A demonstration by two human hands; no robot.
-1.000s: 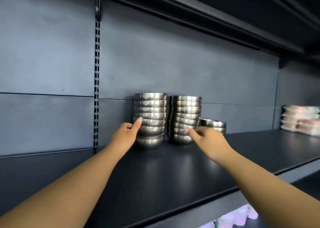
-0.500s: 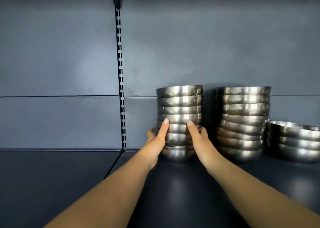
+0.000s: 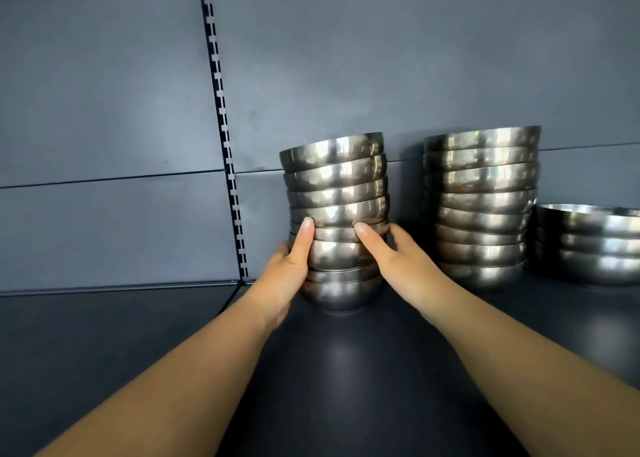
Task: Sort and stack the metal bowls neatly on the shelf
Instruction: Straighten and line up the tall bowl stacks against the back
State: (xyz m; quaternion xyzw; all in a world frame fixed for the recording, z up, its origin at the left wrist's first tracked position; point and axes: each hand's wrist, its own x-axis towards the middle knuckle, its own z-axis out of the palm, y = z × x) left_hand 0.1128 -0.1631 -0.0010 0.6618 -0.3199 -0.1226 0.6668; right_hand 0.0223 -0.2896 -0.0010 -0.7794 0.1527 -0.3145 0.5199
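Three stacks of metal bowls stand on the dark shelf (image 3: 346, 370) against its far wall. Left hand (image 3: 287, 276) and right hand (image 3: 398, 259) grasp the leftmost stack (image 3: 337, 193) from either side, thumbs on its near face; the middle stack (image 3: 481, 207) and short right stack (image 3: 588, 245) stand apart.

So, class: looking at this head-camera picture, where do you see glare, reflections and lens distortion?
Head view: bright highlights streak the left stack of bowls that both hands hold; a soft patch of light shines on the dark shelf below it; the slotted wall strip leans, a sign of wide-angle distortion.
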